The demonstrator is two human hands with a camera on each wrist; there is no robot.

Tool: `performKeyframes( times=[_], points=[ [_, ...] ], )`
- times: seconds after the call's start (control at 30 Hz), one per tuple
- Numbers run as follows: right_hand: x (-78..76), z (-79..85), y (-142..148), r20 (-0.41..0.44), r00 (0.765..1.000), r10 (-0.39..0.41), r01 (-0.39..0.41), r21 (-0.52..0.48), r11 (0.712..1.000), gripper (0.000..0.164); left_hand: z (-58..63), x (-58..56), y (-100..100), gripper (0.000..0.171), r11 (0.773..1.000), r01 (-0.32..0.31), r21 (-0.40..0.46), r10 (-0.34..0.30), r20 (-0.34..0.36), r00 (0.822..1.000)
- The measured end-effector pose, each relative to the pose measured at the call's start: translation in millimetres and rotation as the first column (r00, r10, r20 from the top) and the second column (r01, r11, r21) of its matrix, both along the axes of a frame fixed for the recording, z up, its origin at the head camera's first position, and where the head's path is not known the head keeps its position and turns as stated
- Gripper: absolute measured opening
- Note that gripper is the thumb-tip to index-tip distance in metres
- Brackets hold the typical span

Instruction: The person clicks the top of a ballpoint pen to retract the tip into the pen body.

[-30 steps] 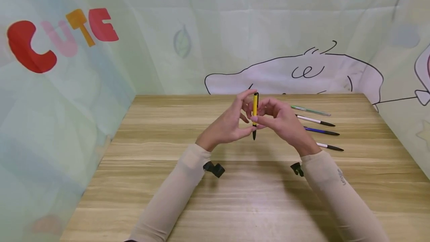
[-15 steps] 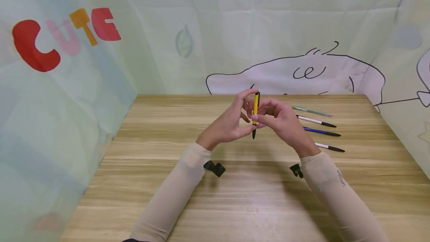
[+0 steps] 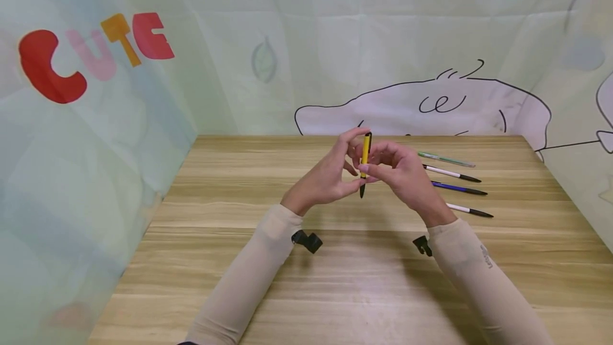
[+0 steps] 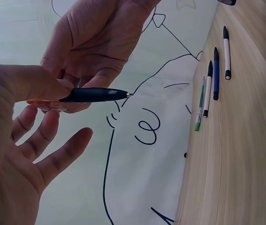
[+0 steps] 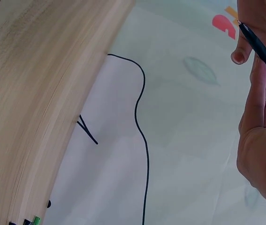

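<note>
Both hands hold a yellow and black ballpoint pen above the table, nearly upright with its black end down. My right hand pinches the pen at its middle, the thumb lying across the yellow barrel. On the other side, my left hand has its index finger at the pen's top end and its thumb at the lower part. In the left wrist view, the pen shows a small metal point sticking out of the black grip. The right wrist view catches the pen's black grip beside the fingers.
On the wooden table to the right lie a green pen, a white pen, a blue pen and another white pen, roughly parallel. A printed cloth stands behind and at the sides.
The pen's top end leans slightly further right. Both hands stay nearly where they were, still on the pen, and the head view has shifted slightly.
</note>
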State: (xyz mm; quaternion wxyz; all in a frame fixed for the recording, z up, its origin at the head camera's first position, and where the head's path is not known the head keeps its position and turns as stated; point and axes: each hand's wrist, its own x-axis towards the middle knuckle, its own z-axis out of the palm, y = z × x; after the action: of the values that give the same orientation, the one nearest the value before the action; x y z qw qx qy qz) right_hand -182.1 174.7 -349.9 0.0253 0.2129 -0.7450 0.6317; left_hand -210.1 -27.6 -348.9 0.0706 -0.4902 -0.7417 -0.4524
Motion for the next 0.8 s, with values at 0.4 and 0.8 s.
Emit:
performKeyframes(
  times=[0.4,0.8],
  points=[
    [0.4,1.8,0.4,0.016,1.000,0.008,-0.008,-0.013,1.000,0.023,3.5,1.7,-0.9,0.097,1.000,-0.007,-0.017,0.007,0.002,1.000],
    [2.3,-1.1,6.6,0.060,0.998,-0.007,0.004,0.050,0.999,0.027,3.5,0.6,-20.6,0.095,0.999,-0.025,-0.026,0.027,0.046,0.999]
  ],
)
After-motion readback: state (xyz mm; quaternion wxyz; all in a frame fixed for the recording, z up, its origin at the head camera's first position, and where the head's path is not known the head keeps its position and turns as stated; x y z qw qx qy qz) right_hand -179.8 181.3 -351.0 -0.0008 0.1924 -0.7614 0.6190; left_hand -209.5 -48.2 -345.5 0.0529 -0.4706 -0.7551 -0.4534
